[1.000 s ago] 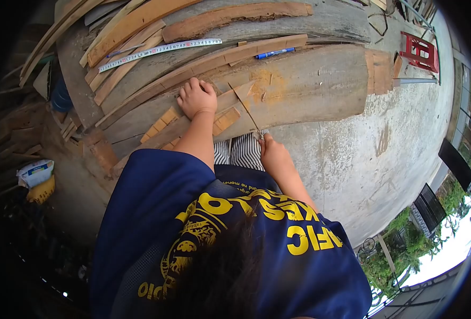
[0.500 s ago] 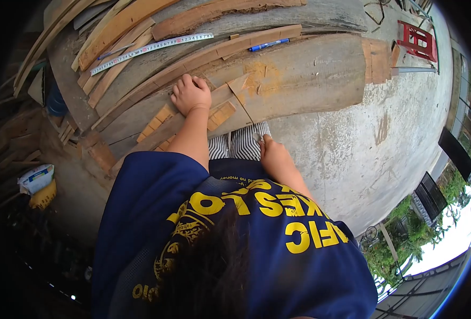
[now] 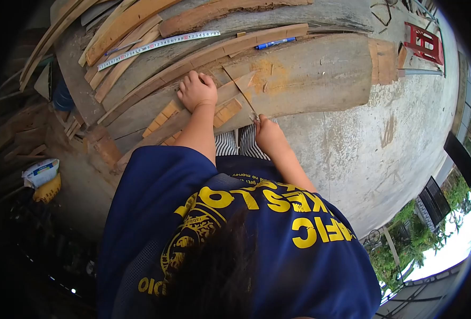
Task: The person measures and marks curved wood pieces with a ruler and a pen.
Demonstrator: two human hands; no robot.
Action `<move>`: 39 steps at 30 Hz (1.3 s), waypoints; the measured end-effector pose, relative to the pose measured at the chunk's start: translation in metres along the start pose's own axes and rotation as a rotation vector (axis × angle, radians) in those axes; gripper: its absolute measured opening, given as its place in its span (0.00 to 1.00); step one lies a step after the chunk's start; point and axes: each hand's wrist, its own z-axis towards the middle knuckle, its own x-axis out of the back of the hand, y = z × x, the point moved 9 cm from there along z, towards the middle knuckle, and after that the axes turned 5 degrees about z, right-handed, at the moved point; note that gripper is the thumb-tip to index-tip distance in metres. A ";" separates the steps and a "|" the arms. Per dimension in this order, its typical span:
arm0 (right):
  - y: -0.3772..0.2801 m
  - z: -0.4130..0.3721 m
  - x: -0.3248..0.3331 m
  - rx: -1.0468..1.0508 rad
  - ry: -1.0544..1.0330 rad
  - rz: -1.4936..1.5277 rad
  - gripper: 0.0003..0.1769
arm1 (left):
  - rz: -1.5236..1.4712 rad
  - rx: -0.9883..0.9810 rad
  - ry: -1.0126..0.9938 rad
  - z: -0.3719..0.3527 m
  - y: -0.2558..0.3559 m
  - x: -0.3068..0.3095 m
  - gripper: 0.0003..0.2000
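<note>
My left hand [image 3: 197, 90], fingers curled, presses down on a wooden strip [image 3: 224, 97] lying slantwise on the thick plank bench. My right hand [image 3: 268, 133] is closed around the handle end of a thin saw [image 3: 238, 89], seen nearly edge-on. The saw's blade crosses the strip close to its right end. Under the strip lies a lighter piece of wood [image 3: 228, 112] with lines across it; another lighter piece [image 3: 161, 118] shows left of my left forearm. My palm hides part of the strip.
Beyond my hands, a long marked wooden strip [image 3: 214, 56], a blue marker [image 3: 275, 43] and a white measuring tape [image 3: 161, 47] lie on the planks [image 3: 325, 74]. Offcuts are piled at the left. A red plastic stool [image 3: 424, 43] is at the far right, on the concrete floor [image 3: 341, 143].
My right hand has pushed the saw forward, away from my body, across the strip. My left hand stays in place on the wood. The whole view has shifted slightly.
</note>
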 end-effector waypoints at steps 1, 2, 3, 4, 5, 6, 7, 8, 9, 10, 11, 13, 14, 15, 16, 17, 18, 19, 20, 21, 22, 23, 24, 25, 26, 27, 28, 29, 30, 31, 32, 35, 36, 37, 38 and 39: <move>0.000 -0.005 0.003 0.009 -0.003 -0.003 0.12 | 0.000 0.008 0.005 0.001 -0.001 0.000 0.14; 0.006 -0.018 0.007 -0.020 -0.035 -0.023 0.12 | 0.006 0.009 0.014 0.000 -0.001 -0.001 0.14; 0.011 -0.032 0.009 -0.057 -0.066 -0.041 0.12 | 0.012 0.006 0.018 0.000 -0.001 -0.001 0.14; 0.012 -0.043 0.014 -0.062 -0.069 -0.042 0.12 | 0.012 0.005 0.012 0.000 -0.002 -0.001 0.14; 0.016 -0.053 0.019 -0.100 -0.065 -0.045 0.12 | 0.004 -0.001 0.011 0.001 -0.001 -0.001 0.13; 0.020 -0.059 0.023 -0.138 -0.061 -0.051 0.12 | -0.006 -0.005 0.009 0.000 -0.001 -0.001 0.13; 0.022 -0.055 0.019 -0.138 -0.060 -0.057 0.12 | -0.011 -0.002 0.008 -0.001 -0.001 -0.001 0.13; 0.021 -0.042 0.011 -0.115 -0.061 -0.050 0.12 | -0.014 -0.004 0.012 0.000 0.000 -0.001 0.13; 0.016 -0.031 0.005 -0.092 -0.066 -0.043 0.13 | -0.014 -0.005 0.016 0.000 0.000 0.000 0.13; 0.009 -0.023 0.005 -0.068 -0.034 -0.028 0.13 | -0.016 0.005 0.020 -0.002 -0.001 0.000 0.13; 0.010 -0.024 0.008 -0.060 -0.036 -0.030 0.13 | -0.017 0.007 0.023 -0.002 -0.001 -0.001 0.13; 0.020 -0.035 0.012 -0.093 -0.073 -0.036 0.13 | -0.014 -0.001 0.027 0.000 -0.002 -0.001 0.13; 0.022 -0.043 0.014 -0.098 -0.070 -0.032 0.13 | -0.011 0.000 0.033 0.000 -0.002 -0.001 0.13; 0.024 -0.053 0.017 -0.114 -0.084 -0.037 0.13 | -0.011 0.002 0.038 -0.001 -0.002 -0.002 0.13; 0.026 -0.059 0.018 -0.131 -0.098 -0.045 0.14 | -0.013 -0.001 0.032 -0.002 -0.001 -0.002 0.13; 0.025 -0.056 0.017 -0.135 -0.096 -0.046 0.14 | -0.011 0.000 0.027 -0.002 -0.001 -0.002 0.13; 0.018 -0.045 0.014 -0.116 -0.085 -0.031 0.14 | -0.008 0.002 0.026 -0.001 -0.001 -0.001 0.13; 0.011 -0.031 0.011 -0.097 -0.075 -0.015 0.14 | -0.009 0.002 0.027 0.001 0.000 0.000 0.13; 0.005 -0.014 0.009 -0.070 -0.047 -0.004 0.15 | -0.008 -0.001 0.010 0.000 0.000 -0.001 0.13; 0.006 -0.015 0.010 -0.069 -0.050 -0.003 0.15 | -0.006 -0.003 -0.006 0.000 0.000 -0.001 0.13; 0.005 -0.012 0.009 -0.053 -0.076 -0.016 0.15 | -0.005 -0.004 0.000 0.002 -0.001 -0.002 0.13; 0.005 -0.010 0.009 -0.039 -0.103 -0.029 0.15 | -0.008 -0.002 0.018 0.003 -0.001 -0.003 0.13; 0.002 -0.024 0.015 -0.074 -0.121 -0.034 0.15 | -0.009 -0.002 0.026 -0.001 -0.002 -0.003 0.13; 0.003 -0.035 0.019 -0.074 -0.120 -0.033 0.15 | -0.009 -0.003 0.026 0.000 -0.001 -0.002 0.13; 0.010 -0.044 0.024 -0.113 -0.116 -0.045 0.15 | -0.009 0.000 0.017 0.000 -0.001 -0.002 0.13; 0.015 -0.050 0.027 -0.153 -0.114 -0.058 0.16 | -0.010 0.005 0.005 0.000 -0.002 -0.003 0.13; 0.017 -0.050 0.028 -0.157 -0.117 -0.061 0.16 | -0.010 0.007 -0.002 -0.002 -0.003 -0.004 0.13; 0.018 -0.048 0.030 -0.166 -0.116 -0.054 0.16 | -0.009 0.003 0.008 -0.002 -0.003 -0.003 0.13; 0.018 -0.044 0.033 -0.171 -0.111 -0.046 0.16 | -0.009 -0.002 0.023 0.000 -0.002 -0.003 0.13; 0.019 -0.039 0.038 -0.172 -0.110 -0.048 0.16 | -0.011 -0.002 0.022 0.002 -0.002 -0.003 0.13; 0.019 -0.035 0.043 -0.166 -0.124 -0.046 0.16 | -0.005 -0.001 0.027 0.002 -0.002 -0.002 0.13; 0.009 -0.043 0.045 -0.133 -0.139 -0.047 0.16 | -0.005 -0.009 0.031 -0.002 0.000 -0.001 0.13; 0.001 -0.050 0.037 -0.150 -0.170 -0.070 0.16 | -0.007 -0.012 0.045 -0.001 0.000 0.000 0.13; -0.003 -0.056 0.029 -0.167 -0.203 -0.090 0.16 | -0.005 -0.015 0.046 -0.001 0.000 0.000 0.13; -0.002 -0.058 0.023 -0.183 -0.199 -0.096 0.16 | -0.009 -0.009 0.042 -0.001 0.000 0.000 0.13; 0.001 -0.056 0.017 -0.182 -0.201 -0.094 0.16 | -0.013 -0.001 0.038 -0.001 -0.001 -0.001 0.14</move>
